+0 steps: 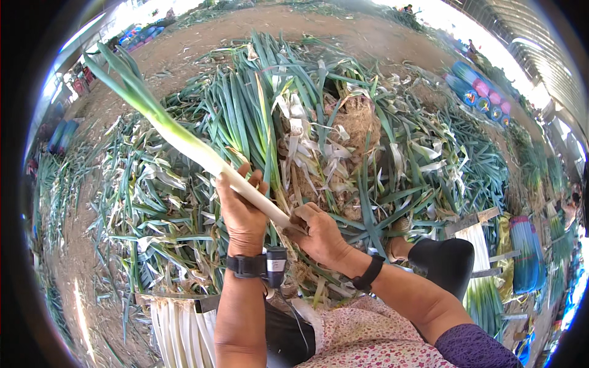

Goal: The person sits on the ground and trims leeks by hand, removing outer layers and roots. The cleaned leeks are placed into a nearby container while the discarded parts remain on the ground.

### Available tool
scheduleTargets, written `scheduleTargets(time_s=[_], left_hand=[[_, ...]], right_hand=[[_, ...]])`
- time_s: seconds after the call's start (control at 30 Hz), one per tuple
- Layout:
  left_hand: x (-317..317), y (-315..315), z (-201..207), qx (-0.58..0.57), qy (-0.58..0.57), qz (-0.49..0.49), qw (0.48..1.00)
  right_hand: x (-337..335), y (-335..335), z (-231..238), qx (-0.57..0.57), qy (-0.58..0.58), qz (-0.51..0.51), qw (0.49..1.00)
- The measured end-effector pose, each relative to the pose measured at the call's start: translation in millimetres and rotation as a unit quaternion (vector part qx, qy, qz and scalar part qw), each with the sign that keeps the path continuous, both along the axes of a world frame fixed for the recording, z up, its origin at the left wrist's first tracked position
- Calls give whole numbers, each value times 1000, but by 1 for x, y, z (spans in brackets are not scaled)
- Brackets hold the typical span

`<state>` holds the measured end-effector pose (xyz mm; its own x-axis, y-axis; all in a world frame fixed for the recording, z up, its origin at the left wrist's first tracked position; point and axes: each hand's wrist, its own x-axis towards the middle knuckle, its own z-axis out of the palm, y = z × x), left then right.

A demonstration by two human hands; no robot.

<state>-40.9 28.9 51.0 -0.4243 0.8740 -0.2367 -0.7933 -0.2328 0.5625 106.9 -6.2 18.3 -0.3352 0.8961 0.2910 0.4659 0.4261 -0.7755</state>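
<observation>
A single long leek (184, 140) slants across the view, its green leaves toward the upper left and its white root end toward me. My left hand (241, 214) is wrapped round the white shank from below. At the root end, my right hand (323, 236) is closed with fingertips pressed on the tip; its fingers partly hide the end. Just beyond both hands lies a heap of untrimmed leeks (236, 116) with long green leaves. Dry roots and soil (357, 126) show in the heap beside pale, peeled-off leaves (297, 126).
White-shanked leeks (181, 331) stand in a rack at my lower left. More lie in another rack (478, 257) at the right, by a bundle in blue wrap (526, 257). Wrapped bundles (485, 101) sit at the far right. My bent knee (451, 254) is right of my hands.
</observation>
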Motion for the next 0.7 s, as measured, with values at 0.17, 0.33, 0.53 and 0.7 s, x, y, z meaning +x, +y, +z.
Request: scheduleTargets(time_s=[0.17, 0.33, 0.53, 0.7], left_hand=[[-24, 1, -21, 106, 58, -20, 993], [-16, -1, -20, 70, 115, 32, 990], [-17, 2, -19, 96, 191, 34, 976], [-10, 1, -23, 103, 192, 46, 975]], right_hand=[[-3, 0, -3, 32, -45, 7, 998], [-4, -1, 0, 12, -78, 12, 997], [-9, 8, 9, 33, -50, 12, 998], [-16, 8, 9, 23, -83, 30, 996]])
